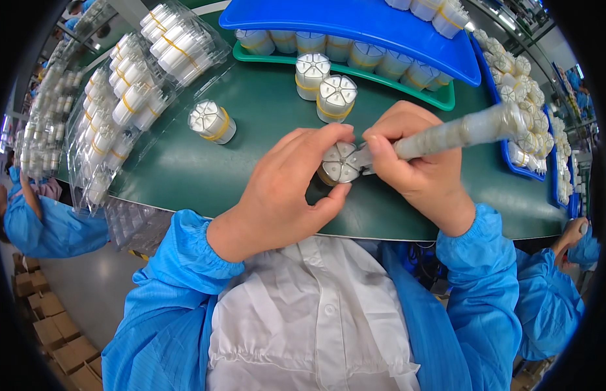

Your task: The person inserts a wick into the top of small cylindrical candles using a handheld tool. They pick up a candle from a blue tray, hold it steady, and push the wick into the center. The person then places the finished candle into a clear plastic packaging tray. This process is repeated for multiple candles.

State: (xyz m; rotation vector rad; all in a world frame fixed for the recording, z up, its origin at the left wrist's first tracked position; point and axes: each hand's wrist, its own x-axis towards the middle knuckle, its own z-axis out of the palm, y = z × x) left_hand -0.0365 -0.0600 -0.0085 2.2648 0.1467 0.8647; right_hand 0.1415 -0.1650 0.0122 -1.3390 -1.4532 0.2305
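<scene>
My left hand (286, 186) grips a small white cylinder bundle (340, 163) bound with a yellow band, holding it on the dark green belt (251, 124). Its top shows wedge-shaped segments. My right hand (413, 163) holds a long translucent tube (465, 130) like a pen, with its tip pressed against the top of that bundle. Both forearms wear blue sleeves.
Two upright bundles (325, 88) and one lying on its side (213, 121) stand further back. Clear plastic trays (130, 98) with several bundles lie at left. A blue tray (355, 19) over a green tray (439, 98) sits behind; more bundles fill a blue tray (521, 98) at right. Other people's sleeves show at both edges.
</scene>
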